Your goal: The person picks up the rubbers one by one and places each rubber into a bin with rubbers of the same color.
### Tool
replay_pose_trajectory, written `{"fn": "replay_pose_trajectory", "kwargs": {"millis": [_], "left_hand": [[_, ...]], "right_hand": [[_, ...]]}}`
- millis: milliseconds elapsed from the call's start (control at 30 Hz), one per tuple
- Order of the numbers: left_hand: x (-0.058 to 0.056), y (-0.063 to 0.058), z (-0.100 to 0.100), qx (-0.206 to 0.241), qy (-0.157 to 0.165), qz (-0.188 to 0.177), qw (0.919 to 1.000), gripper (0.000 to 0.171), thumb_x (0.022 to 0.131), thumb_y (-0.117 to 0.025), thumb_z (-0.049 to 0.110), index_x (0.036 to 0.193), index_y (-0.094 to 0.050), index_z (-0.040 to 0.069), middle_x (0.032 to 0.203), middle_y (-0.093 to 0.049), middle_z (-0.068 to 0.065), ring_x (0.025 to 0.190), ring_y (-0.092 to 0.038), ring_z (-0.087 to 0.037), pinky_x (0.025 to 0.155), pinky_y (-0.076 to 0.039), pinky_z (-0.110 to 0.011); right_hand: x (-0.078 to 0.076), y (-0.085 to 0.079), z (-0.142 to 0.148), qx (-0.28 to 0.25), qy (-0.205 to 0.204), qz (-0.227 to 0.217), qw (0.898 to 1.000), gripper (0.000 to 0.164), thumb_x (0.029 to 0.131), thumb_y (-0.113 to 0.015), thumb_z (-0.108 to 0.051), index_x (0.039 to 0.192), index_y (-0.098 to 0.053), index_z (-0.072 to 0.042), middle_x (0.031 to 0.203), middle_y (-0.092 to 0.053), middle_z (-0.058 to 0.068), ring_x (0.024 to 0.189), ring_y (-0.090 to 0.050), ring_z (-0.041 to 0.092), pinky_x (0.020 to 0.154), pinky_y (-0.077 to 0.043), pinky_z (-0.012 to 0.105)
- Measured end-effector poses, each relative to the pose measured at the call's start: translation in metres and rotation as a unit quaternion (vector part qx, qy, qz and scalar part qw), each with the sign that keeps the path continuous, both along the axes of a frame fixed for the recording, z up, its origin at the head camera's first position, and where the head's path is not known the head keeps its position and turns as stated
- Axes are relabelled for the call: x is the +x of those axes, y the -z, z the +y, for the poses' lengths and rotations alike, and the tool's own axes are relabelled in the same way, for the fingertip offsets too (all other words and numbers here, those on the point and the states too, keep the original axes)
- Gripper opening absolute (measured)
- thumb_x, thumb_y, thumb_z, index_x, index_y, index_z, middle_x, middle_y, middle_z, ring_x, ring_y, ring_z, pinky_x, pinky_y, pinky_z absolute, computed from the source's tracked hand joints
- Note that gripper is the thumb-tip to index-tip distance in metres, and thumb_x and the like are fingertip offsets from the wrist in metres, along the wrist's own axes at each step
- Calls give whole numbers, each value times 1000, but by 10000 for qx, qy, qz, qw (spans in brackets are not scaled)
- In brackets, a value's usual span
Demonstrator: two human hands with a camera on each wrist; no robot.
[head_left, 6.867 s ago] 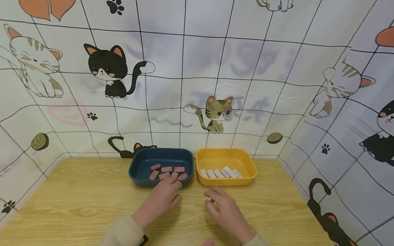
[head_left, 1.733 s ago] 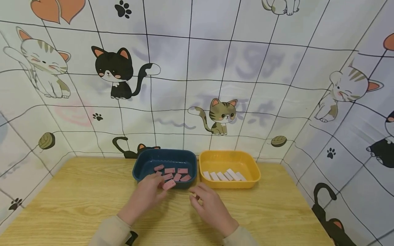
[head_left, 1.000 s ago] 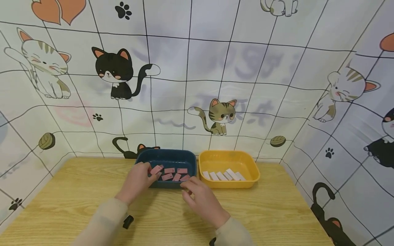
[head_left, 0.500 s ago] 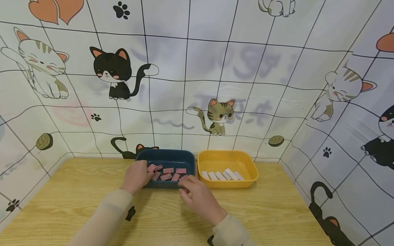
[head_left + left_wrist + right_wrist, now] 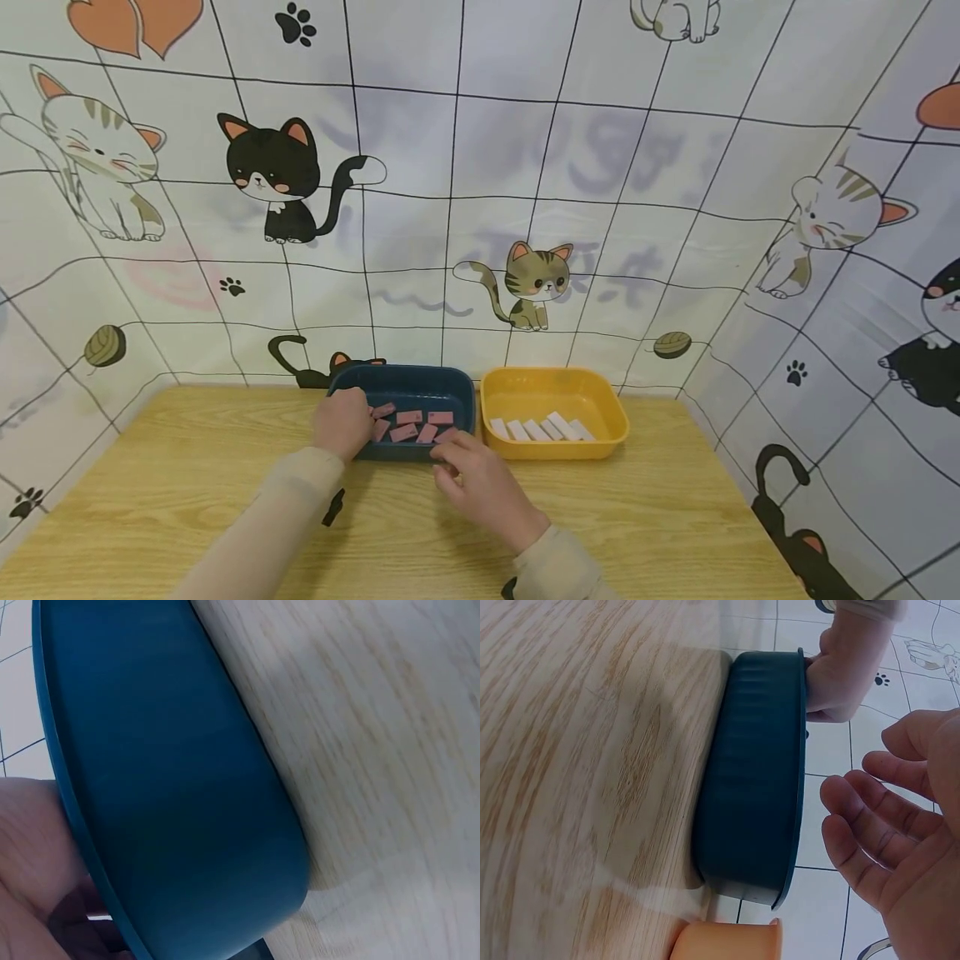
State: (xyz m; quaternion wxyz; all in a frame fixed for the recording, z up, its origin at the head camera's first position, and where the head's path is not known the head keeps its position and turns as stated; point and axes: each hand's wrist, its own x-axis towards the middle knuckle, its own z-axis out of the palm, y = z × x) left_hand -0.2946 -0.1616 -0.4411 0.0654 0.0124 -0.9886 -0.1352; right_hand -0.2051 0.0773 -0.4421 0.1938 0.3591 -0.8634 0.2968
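Observation:
My left hand [image 5: 342, 423] reaches over the left end of the blue tray [image 5: 405, 377], its fingers bent down inside. A sliver of a small pink rectangular block [image 5: 372, 411] shows right at its edge; the fingertips are hidden, so I cannot tell whether they still grip it. Several more pink blocks [image 5: 408, 417] lie spread over the tray floor. Close over the tray's front right rim is my right hand [image 5: 480, 483], with fingers loosely bent. The right wrist view shows nothing between those fingers [image 5: 855, 859].
A yellow tray [image 5: 555, 450] stands right beside the blue one, with a row of several white blocks [image 5: 536, 430] in it. Both trays sit at the back of the wooden table [image 5: 645, 517], against a cat-patterned wall covering [image 5: 408, 208].
Earlier, my left hand picked up a pink block before the blue tray, then carried it left into the tray's left end. My right hand has moved left from the yellow tray's front to the blue tray's corner.

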Motion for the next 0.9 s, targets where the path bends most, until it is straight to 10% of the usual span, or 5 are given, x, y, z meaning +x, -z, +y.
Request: {"fn": "replay_pose_trajectory", "kwargs": {"millis": [500,900], "left_hand": [[-5,4,1,-181,-139,-103,9997,15,86,-75,13,79,-71,1,75,-71,-15,63,-66,-26,57,-56,-44],[5,-7,1,253,-138,-342,9990,39,90,-80,29,60,-64,10,62,-59,-4,57,-56,-19,49,-44,-31]], "right_hand": [[0,1,-3,62,46,-19,10000,11,92,-71,-6,102,-74,-6,101,-66,4,76,-60,7,69,-52,16],[0,2,4,135,137,-366,9991,13,95,-69,-6,107,-74,-5,106,-68,6,78,-62,7,70,-52,17]]}}
